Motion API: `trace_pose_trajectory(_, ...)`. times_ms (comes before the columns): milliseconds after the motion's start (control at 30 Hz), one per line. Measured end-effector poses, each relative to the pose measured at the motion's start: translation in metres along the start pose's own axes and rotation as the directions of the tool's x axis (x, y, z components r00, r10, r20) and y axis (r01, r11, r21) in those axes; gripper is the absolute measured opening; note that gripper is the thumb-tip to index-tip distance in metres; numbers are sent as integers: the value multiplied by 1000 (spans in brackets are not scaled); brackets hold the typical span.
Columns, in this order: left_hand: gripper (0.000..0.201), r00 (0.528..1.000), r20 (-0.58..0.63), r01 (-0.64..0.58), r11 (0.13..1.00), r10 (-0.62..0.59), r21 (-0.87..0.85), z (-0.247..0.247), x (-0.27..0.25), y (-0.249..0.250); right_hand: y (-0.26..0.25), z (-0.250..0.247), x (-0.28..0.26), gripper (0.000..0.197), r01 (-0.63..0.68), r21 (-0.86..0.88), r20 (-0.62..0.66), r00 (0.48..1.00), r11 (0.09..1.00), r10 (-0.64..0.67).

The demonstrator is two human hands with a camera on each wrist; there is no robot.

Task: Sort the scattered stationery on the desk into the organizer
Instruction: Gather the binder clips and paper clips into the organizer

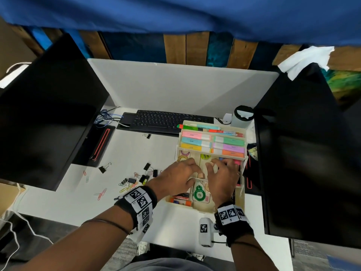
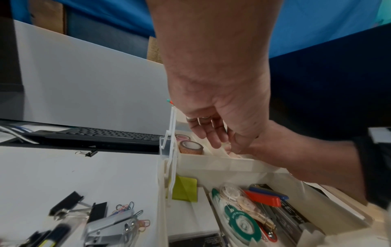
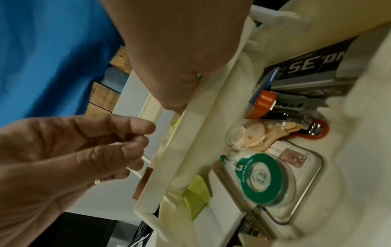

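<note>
The cream tiered organizer stands at the desk's right, with highlighters on its top tier. Both hands are over the middle tray. My left hand pinches a thin white strip between thumb and curled fingers, right beside the washi tape rolls. My right hand bends its fingers over the same tray, close to the left fingertips; whether it holds anything is hidden. A green correction tape lies in the bottom tier. Black binder clips and coloured paper clips lie scattered on the desk to the left.
A black keyboard lies behind the organizer, with one binder clip in front of it. Dark monitors stand at the left and right. A lidded cup sits at the back right.
</note>
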State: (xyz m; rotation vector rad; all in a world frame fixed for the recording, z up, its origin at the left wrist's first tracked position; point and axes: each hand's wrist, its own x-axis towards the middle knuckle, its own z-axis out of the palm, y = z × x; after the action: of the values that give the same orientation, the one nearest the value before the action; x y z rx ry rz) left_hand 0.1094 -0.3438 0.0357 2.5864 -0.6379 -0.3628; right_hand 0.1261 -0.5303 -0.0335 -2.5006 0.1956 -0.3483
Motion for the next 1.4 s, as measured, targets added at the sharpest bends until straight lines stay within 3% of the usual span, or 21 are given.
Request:
trace_pose_trajectory(100,36,999,-47,-2,999,-1,-49,-2,-7,-3,7,-11,1,19,95,43,23,995,995,-96)
trace_pose_trajectory(267,31,990,-136,23,984,-48,-178,6,-22,-12,15,-26,4,13,130,167,236,957,977,-168)
trace_pose_trajectory(633,31,958,-193,126,913,-214,-388,22,-65,-45,10,-34,-6,4,174,135,349,913,975,-211)
trace_pose_trajectory(800,28,949,-202,135,892,-242,-431,23,-97,-67,-2,-41,2,7,236,-52,349,915,970,-204)
trace_pose_trajectory(933,35,920,-259,152,877,-294,-455,17,-128,-93,-17,-44,5,11,167,-157,394,914,973,-93)
trace_pose_trajectory(1033,30,887,-301,187,868,-350,-459,9,-152,-120,-19,-47,4,15,148,-157,343,935,976,-86)
trace_pose_trajectory(1133,28,839,-301,286,838,-454,-465,4,-177,-151,-39,-49,-2,14,216,-81,246,950,973,-191)
trace_pose_trajectory(1200,31,809,-262,388,813,-526,-434,7,-194,-172,-65,-42,-13,10,289,1,238,930,957,-281)
trace_pose_trajectory(1300,37,793,-216,471,799,-569,-374,18,-218,-201,-109,-18,-39,4,366,104,329,865,925,-379)
trace_pose_trajectory(1400,38,784,-218,508,802,-581,-313,28,-238,-221,-142,21,-65,7,395,173,487,762,902,-427)
